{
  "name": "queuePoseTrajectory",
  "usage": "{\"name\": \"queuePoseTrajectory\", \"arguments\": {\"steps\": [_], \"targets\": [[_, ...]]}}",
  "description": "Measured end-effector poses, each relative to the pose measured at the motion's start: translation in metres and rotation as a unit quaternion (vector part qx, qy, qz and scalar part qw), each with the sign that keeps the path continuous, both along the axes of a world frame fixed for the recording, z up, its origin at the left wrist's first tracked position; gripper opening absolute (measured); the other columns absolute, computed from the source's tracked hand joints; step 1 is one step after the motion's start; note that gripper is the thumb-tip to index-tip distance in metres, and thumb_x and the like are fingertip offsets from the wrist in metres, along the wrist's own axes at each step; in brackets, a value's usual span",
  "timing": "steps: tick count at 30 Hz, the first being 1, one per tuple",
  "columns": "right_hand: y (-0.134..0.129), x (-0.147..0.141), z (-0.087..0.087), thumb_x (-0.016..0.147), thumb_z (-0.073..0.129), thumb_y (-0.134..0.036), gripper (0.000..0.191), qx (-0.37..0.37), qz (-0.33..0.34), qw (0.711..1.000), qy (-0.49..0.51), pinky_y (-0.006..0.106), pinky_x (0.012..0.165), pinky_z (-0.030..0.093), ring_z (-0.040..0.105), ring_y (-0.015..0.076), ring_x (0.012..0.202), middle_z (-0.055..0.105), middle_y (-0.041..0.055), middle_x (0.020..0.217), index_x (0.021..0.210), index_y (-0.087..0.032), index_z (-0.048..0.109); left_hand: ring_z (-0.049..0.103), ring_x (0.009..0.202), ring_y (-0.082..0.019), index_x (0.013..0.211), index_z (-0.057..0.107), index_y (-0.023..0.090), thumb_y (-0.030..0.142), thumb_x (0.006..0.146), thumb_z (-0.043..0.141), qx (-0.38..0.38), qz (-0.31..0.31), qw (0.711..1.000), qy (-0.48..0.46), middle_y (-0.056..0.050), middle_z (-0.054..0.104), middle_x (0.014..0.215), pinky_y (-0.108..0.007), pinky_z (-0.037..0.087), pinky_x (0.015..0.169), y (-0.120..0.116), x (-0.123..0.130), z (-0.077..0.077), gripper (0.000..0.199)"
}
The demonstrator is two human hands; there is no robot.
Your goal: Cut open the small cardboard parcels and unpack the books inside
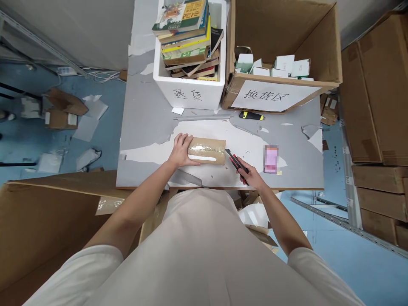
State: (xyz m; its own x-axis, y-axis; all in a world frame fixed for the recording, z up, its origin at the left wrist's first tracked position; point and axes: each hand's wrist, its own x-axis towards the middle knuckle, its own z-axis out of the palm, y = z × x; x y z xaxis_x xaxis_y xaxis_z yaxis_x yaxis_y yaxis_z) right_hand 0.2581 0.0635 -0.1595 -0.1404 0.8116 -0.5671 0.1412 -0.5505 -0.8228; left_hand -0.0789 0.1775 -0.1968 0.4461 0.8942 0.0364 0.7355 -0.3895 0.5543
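A small brown cardboard box, sealed with clear tape along its top, lies lengthwise on the worktable near its front edge. My left hand grips the box's left end, fingers over the far side and thumb along the near side. In my right hand is a red and black box cutter, its tip pointing at the box's right end. Whether the blade touches the cardboard I cannot tell. To the right of that hand a phone with a blurred pink screen lies flat.
At the back stand a white foam box piled with books and a large carton holding several white-and-green boxes. A yellow-black cutter lies before them. An open carton is at left; stacked cartons stand right.
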Motion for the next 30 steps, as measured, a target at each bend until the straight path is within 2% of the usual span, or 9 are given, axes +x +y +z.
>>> {"name": "queuePoseTrajectory", "arguments": {"steps": [5,10,16,21,23,26,28,30], "targets": [[-0.011,0.005,0.007,0.083,0.060,-0.038,0.065,-0.030,0.048,0.998,-0.015,0.019,0.039,0.040,0.045,0.0046,0.042,0.063,-0.0023,0.078,0.144,-0.032,0.039,0.025,0.133,-0.046,0.138,0.039,0.016,0.066,0.035,0.081,-0.004,0.008,1.000,-0.011,-0.021,0.038,0.135,-0.063,0.022,0.110,-0.001,0.000,-0.002,0.122],[-0.020,0.007,0.006,0.083,0.059,-0.036,0.064,-0.038,0.075,0.996,-0.008,0.020,0.039,0.041,0.045,0.0052,0.040,0.062,-0.0038,0.072,0.144,-0.031,0.039,0.025,0.134,-0.045,0.139,0.039,0.017,0.066,0.034,0.080,-0.015,0.007,1.000,-0.003,-0.020,0.037,0.136,-0.062,0.022,0.111,-0.001,0.000,-0.003,0.123],[-0.022,0.012,0.014,0.083,0.060,-0.038,0.062,-0.052,0.091,0.994,-0.024,0.020,0.038,0.039,0.043,0.0040,0.040,0.063,-0.0019,0.078,0.143,-0.033,0.042,0.026,0.134,-0.045,0.138,0.039,0.018,0.066,0.034,0.081,-0.013,0.002,1.000,0.003,-0.020,0.037,0.137,-0.063,0.022,0.110,-0.002,0.000,-0.002,0.122],[-0.034,0.020,0.018,0.085,0.057,-0.041,0.061,-0.056,0.111,0.992,-0.020,0.020,0.041,0.040,0.043,0.0036,0.042,0.060,-0.0019,0.080,0.143,-0.032,0.041,0.025,0.135,-0.044,0.139,0.038,0.014,0.069,0.037,0.079,0.012,-0.003,1.000,0.012,-0.021,0.038,0.138,-0.059,0.024,0.111,-0.004,-0.001,-0.005,0.123],[-0.040,0.024,0.013,0.086,0.054,-0.045,0.062,-0.038,0.093,0.994,-0.038,0.021,0.042,0.042,0.043,0.0043,0.043,0.062,-0.0006,0.084,0.144,-0.031,0.038,0.024,0.137,-0.043,0.140,0.037,0.012,0.072,0.038,0.077,0.020,0.002,1.000,0.023,-0.022,0.038,0.139,-0.057,0.023,0.112,-0.006,0.000,-0.006,0.125],[-0.043,0.024,-0.005,0.088,0.047,-0.050,0.070,0.024,-0.006,0.989,-0.149,0.025,0.047,0.047,0.050,0.0089,0.049,0.065,0.0029,0.092,0.150,-0.027,0.023,0.020,0.140,-0.043,0.143,0.034,0.011,0.074,0.043,0.074,0.025,0.019,0.998,0.055,-0.025,0.034,0.145,-0.057,0.022,0.112,-0.013,0.002,-0.003,0.125],[-0.039,0.017,-0.024,0.091,0.041,-0.047,0.068,0.055,-0.051,0.961,-0.267,0.029,0.059,0.052,0.058,0.0148,0.063,0.065,0.0074,0.099,0.151,-0.023,0.019,0.016,0.142,-0.044,0.144,0.032,0.013,0.075,0.053,0.070,0.030,0.033,0.995,0.087,-0.024,0.027,0.150,-0.061,0.018,0.111,-0.023,0.004,0.002,0.116],[-0.034,0.003,-0.048,0.093,0.034,-0.037,0.059,0.069,-0.042,0.921,-0.381,0.034,0.074,0.052,0.061,0.0210,0.085,0.062,0.0131,0.109,0.149,-0.018,0.027,0.013,0.143,-0.043,0.144,0.033,0.016,0.070,0.069,0.061,0.039,0.039,0.991,0.120,-0.022,0.024,0.153,-0.066,0.012,0.110,-0.035,0.006,0.007,0.097]]}}
